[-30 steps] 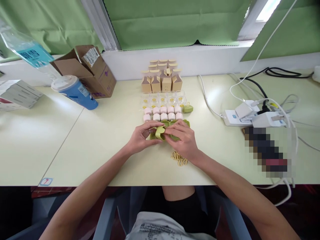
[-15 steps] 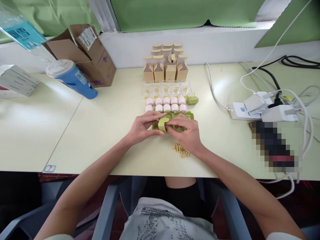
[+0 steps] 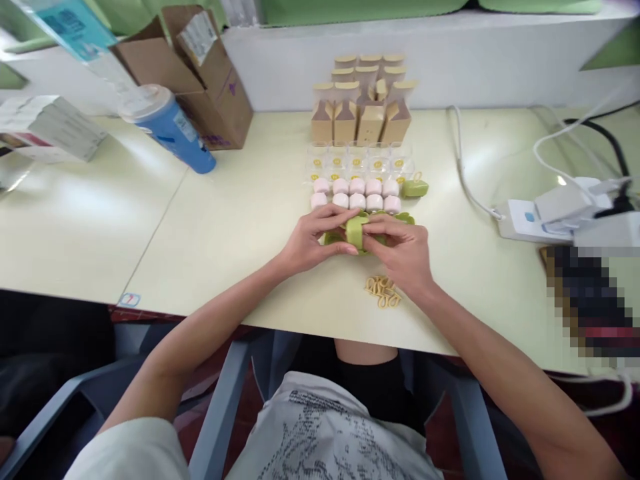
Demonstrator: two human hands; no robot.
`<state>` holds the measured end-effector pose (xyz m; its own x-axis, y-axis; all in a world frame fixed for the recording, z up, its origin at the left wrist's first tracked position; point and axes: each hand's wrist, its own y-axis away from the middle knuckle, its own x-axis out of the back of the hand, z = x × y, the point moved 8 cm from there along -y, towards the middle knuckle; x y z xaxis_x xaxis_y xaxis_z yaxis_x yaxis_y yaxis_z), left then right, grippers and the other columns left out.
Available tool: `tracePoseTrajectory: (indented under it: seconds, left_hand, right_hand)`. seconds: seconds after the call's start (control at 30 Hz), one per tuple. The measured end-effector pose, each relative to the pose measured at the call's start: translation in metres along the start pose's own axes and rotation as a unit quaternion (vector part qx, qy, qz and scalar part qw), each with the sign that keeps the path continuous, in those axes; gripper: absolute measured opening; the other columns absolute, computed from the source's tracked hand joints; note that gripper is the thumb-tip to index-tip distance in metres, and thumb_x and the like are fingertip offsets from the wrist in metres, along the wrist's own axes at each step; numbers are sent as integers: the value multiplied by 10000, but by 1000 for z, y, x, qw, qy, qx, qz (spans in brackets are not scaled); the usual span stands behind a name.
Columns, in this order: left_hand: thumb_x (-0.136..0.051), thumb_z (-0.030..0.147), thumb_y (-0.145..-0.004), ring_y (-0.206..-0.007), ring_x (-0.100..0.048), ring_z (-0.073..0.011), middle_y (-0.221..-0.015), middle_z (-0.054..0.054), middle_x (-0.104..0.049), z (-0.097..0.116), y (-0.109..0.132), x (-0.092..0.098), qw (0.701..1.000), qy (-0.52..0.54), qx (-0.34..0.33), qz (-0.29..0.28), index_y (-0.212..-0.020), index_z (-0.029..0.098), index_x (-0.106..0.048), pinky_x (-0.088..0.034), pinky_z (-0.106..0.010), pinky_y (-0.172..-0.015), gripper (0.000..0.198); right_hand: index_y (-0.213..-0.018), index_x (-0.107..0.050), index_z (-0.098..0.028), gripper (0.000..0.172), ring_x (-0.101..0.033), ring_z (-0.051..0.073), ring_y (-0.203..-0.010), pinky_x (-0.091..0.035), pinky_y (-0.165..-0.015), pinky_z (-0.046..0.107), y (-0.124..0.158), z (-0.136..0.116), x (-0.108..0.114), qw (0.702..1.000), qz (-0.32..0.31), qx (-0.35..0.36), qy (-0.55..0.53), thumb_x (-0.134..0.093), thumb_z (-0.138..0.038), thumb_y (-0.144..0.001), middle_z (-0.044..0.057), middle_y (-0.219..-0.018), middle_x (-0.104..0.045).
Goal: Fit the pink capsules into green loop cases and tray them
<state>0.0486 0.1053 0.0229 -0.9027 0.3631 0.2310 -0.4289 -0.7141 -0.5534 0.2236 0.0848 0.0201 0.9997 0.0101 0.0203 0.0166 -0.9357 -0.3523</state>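
Between my two hands is a small green plastic case piece (image 3: 355, 233), curved on its outer side. My left hand (image 3: 317, 239) grips its left side with thumb and fingers, and my right hand (image 3: 403, 250) pinches its right edge. More green case pieces (image 3: 406, 219) lie on the table under and behind my hands, partly hidden. Just beyond them stand two rows of small pale pink rounded pieces (image 3: 357, 202). A finished-looking green case (image 3: 415, 189) with a yellow loop sits at their right end. Nearer me lies a pile of yellow hook-shaped loops (image 3: 383, 291).
Clear plastic boxes (image 3: 357, 162) with yellow marks and open brown cartons (image 3: 371, 123) stand in rows at the back. A cardboard box (image 3: 220, 93) and blue cup (image 3: 180, 137) are at left. A power strip (image 3: 520, 220), cables and a blurred-out object (image 3: 595, 300) lie right.
The view has shifted, so the table items appear farther right and mostly higher. Both hands still hold the green case piece, which is turned slightly, its curved side facing me more.
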Motion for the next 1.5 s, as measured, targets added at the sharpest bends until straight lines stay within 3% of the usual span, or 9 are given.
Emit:
tracePoseTrajectory:
  seconds: [0.13,0.33,0.4,0.6,0.87,1.07,1.23,1.37,1.5]
  left_hand:
    - [-954,477,-861,-1111,-737,-209,-1228,-89,-772,-9,-10,-7,998,46,40,-26,-1454,367,-757,-647,-323,-891,635]
    - [-973,476,-833,-1063,-736,-195,-1178,-89,-798,-19,-41,-18,990,94,85,-65,-1432,317,-777,-617,-354,-962,649]
    - [-976,467,-830,-1110,-747,-208,-1236,-96,-810,-19,-43,-22,986,115,99,-71,-1424,318,-782,-619,-356,-983,643]
    - [-971,455,-840,-1111,-786,-230,-1286,-106,-819,-22,-26,-21,972,171,144,-74,-1387,304,-809,-656,-367,-978,590]
    - [-917,562,-867,-1049,-774,-241,-1161,-124,-826,-17,-19,-21,968,178,132,-117,-1266,260,-870,-647,-362,-884,502]
    - [-917,546,-876,-994,-766,-248,-1100,-132,-823,-3,-22,-19,972,166,104,-133,-1326,270,-847,-630,-379,-850,533]
    - [-938,530,-850,-1014,-764,-241,-1105,-129,-829,-5,-22,-21,970,173,102,-134,-1215,264,-888,-642,-373,-879,455]
    - [-923,533,-864,-1001,-787,-227,-1111,-120,-825,-10,-19,-22,961,208,137,-125,-1185,238,-887,-655,-336,-871,437]
    - [-933,510,-863,-918,-814,-208,-1084,-111,-825,-15,-19,-19,940,272,184,-92,-1239,221,-817,-664,-293,-828,489]
  right_hand:
    - [-957,-914,-334,158,-806,241,-979,-671,-855,426,-4,-9,7,997,-22,46,51,-869,-215,-863,24,-1031,-855]
    - [-952,-897,-312,65,-791,251,-1003,-699,-898,466,-16,-27,35,975,47,167,135,-914,-317,-890,53,-1091,-750]
    - [-959,-889,-301,76,-795,227,-953,-711,-906,470,-19,-28,38,975,27,171,143,-899,-362,-915,59,-1172,-704]
    - [-1041,-887,-318,92,-780,176,-872,-716,-862,457,-18,-27,24,971,-104,187,107,-854,-283,-962,65,-1340,-609]
    - [-992,-888,-337,70,-624,194,-801,-639,-739,487,-8,-35,14,947,-78,260,174,-888,-312,-927,89,-1247,-586]
    - [-1018,-849,-333,71,-580,168,-765,-587,-644,421,3,-52,10,926,-71,294,225,-809,-284,-985,70,-1216,-610]
    - [-1030,-814,-341,113,-619,161,-761,-533,-537,348,12,-58,5,902,-81,335,261,-779,-238,-999,40,-1139,-679]
    - [-1091,-830,-373,85,-669,204,-863,-619,-607,375,6,-46,10,921,-75,292,246,-794,-384,-1015,52,-1144,-687]
    - [-1211,-820,-382,320,-706,309,-1107,-708,-777,498,-3,-37,20,938,-41,247,242,-790,-601,-980,101,-1231,-688]
